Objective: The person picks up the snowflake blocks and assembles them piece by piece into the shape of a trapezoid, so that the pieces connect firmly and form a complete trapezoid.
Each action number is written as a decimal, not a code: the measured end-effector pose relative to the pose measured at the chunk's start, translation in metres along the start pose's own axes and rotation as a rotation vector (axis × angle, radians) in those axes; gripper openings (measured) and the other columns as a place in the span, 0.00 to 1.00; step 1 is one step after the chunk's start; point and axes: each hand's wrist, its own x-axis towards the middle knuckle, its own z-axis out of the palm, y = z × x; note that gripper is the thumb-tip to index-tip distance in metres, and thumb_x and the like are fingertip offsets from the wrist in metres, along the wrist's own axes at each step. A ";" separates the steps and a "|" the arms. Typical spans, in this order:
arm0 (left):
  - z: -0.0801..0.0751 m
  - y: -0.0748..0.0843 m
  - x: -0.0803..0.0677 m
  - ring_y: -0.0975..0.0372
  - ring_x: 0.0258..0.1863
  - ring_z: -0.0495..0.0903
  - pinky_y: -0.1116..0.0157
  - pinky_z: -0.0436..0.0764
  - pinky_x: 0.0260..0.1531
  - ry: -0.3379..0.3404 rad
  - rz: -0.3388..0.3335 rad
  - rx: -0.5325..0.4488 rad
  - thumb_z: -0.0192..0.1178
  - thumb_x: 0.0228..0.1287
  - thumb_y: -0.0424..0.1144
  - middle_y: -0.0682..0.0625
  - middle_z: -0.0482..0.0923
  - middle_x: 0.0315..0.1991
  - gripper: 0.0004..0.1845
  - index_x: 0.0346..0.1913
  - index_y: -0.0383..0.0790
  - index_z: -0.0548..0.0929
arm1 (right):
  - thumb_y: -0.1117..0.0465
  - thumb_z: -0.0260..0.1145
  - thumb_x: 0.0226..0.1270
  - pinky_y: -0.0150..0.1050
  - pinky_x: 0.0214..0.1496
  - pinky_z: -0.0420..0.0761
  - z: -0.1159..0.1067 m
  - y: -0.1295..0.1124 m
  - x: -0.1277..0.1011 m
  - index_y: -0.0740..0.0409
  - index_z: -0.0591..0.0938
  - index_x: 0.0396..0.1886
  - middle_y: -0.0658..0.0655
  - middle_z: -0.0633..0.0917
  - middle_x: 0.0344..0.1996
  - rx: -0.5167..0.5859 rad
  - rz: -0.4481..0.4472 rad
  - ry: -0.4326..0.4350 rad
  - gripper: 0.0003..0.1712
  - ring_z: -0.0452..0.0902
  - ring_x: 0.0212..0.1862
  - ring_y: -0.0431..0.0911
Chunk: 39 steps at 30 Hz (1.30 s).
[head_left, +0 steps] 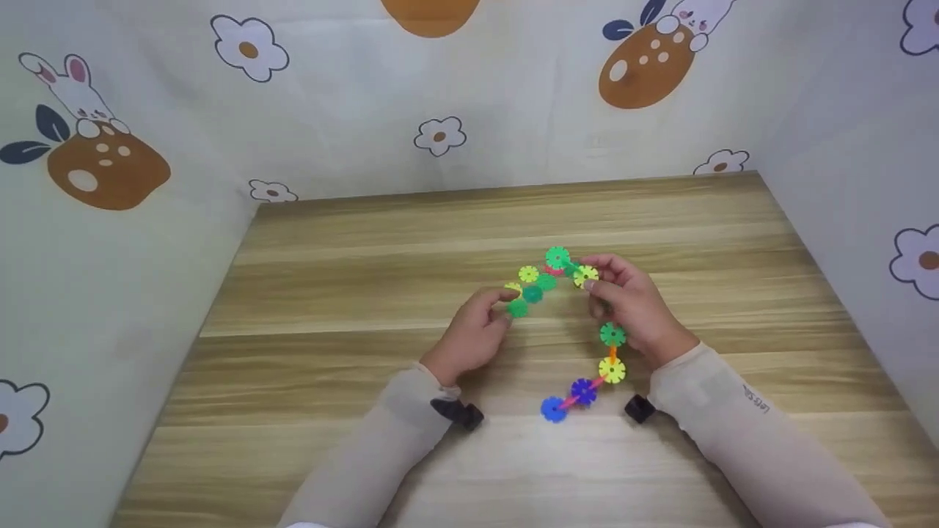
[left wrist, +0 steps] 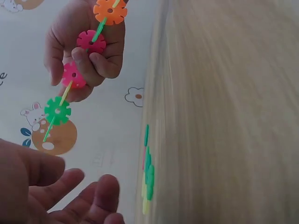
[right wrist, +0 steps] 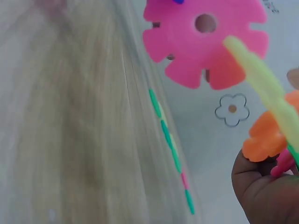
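My right hand point(head_left: 638, 308) pinches a chain of slotted plastic discs at its yellow disc point(head_left: 585, 276), with thumb and fingers curled round it. The chain's far end is a green disc point(head_left: 557, 257). Its other part curves toward me through a yellow disc point(head_left: 612, 370) and a purple disc point(head_left: 584, 391) to a blue disc point(head_left: 554, 409). My left hand point(head_left: 473, 334) hovers beside loose discs, its thumb and fingers apart with nothing between them in the left wrist view. Among those loose discs are a yellow one point(head_left: 528, 273) and a teal one point(head_left: 532, 294).
The loose discs lie flat on a wood-grain table point(head_left: 352, 257). A patterned cloth point(head_left: 352, 95) with flowers and rabbits rises behind the table and along both sides. Small black devices stick out from the left wrist point(head_left: 458, 414) and the right wrist point(head_left: 640, 408).
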 end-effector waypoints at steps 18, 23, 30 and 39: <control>-0.002 0.000 0.001 0.59 0.54 0.71 0.59 0.69 0.61 -0.174 -0.035 0.320 0.53 0.68 0.36 0.47 0.71 0.56 0.22 0.64 0.37 0.73 | 0.67 0.60 0.68 0.34 0.32 0.75 -0.005 0.024 0.011 0.63 0.73 0.58 0.53 0.76 0.30 0.048 0.190 -0.170 0.19 0.72 0.26 0.44; 0.000 0.004 0.001 0.58 0.56 0.72 0.61 0.70 0.61 -0.224 -0.050 0.406 0.53 0.68 0.39 0.47 0.69 0.54 0.21 0.61 0.33 0.76 | 0.64 0.63 0.67 0.35 0.33 0.76 -0.003 0.025 0.010 0.62 0.74 0.59 0.55 0.81 0.33 -0.026 0.190 -0.240 0.21 0.74 0.28 0.44; 0.002 0.006 -0.002 0.60 0.51 0.73 0.61 0.72 0.58 -0.235 -0.063 0.404 0.56 0.66 0.38 0.51 0.68 0.48 0.16 0.54 0.39 0.80 | 0.62 0.62 0.69 0.36 0.38 0.78 -0.003 0.025 0.010 0.63 0.72 0.60 0.57 0.84 0.36 -0.084 0.184 -0.302 0.22 0.77 0.31 0.44; 0.006 0.009 -0.002 0.62 0.42 0.72 0.63 0.74 0.51 -0.268 -0.030 0.485 0.61 0.62 0.38 0.52 0.72 0.41 0.15 0.52 0.41 0.83 | 0.60 0.63 0.69 0.38 0.41 0.78 -0.003 0.025 0.010 0.63 0.72 0.60 0.60 0.84 0.36 -0.112 0.182 -0.326 0.23 0.78 0.32 0.45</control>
